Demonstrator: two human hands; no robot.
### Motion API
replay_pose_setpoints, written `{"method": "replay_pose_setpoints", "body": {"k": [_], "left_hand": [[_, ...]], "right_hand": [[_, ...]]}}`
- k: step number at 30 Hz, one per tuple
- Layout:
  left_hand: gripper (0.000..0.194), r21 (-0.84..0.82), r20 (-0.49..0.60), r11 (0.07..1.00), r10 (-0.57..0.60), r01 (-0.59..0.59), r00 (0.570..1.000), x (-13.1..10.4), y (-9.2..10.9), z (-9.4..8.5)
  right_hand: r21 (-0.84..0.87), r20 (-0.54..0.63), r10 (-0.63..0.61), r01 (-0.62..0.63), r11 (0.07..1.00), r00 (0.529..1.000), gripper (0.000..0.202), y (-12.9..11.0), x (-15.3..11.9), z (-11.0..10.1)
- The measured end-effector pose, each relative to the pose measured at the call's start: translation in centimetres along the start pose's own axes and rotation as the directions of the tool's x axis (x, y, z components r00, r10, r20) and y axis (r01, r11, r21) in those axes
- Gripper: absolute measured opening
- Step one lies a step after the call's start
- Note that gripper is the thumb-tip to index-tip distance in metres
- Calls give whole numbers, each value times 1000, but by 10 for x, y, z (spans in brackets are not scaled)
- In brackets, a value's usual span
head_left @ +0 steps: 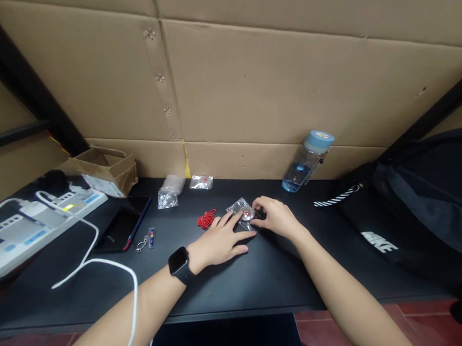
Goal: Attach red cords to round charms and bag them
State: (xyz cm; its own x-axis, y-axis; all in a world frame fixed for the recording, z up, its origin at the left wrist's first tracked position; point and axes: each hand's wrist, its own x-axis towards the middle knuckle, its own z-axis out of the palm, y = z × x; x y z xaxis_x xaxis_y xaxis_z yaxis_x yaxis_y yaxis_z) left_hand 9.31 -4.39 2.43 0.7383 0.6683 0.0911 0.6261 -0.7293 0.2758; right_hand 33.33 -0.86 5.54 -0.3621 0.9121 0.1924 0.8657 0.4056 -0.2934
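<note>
A small round silver piece with a red centre (248,214) lies on a clear plastic bag (237,205) on the black table. My left hand (222,240), with a black watch on its wrist, rests flat with fingers spread, its fingertips on the bag's left and lower side. From the right, my right hand (275,216) has its thumb and fingers pinched at the edge of the round piece and bag; what exactly lies between them is too small to make out. A bundle of red cord (206,219) sits just beyond my left fingers.
Small plastic packets (201,182) lie at the back, near a cardboard box (110,171). A tablet (124,225), keychain (151,237), power strip (44,223) and white cable (135,301) are left. A blue-capped bottle (307,162), striped strap (337,197) and black bag (426,201) are right.
</note>
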Motion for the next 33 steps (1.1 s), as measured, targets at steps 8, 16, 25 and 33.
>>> {"method": "replay_pose_setpoints", "body": {"k": [8, 16, 25, 33], "left_hand": [[50, 9, 14, 1000, 6, -7, 1000, 0, 0, -2], [51, -25, 18, 1000, -4, 5, 1000, -1, 2, -4], [51, -44, 54, 999, -26, 28, 998, -1, 2, -11], [49, -45, 51, 999, 13, -11, 999, -2, 2, -11]], "right_hand": [[54, 30, -25, 24, 998, 999, 25, -3, 2, 6], [61, -31, 77, -75, 995, 997, 26, -4, 6, 16], [174, -53, 119, -109, 979, 991, 20, 2, 12, 29], [156, -128, 110, -90, 984, 986, 18, 4, 14, 31]]}}
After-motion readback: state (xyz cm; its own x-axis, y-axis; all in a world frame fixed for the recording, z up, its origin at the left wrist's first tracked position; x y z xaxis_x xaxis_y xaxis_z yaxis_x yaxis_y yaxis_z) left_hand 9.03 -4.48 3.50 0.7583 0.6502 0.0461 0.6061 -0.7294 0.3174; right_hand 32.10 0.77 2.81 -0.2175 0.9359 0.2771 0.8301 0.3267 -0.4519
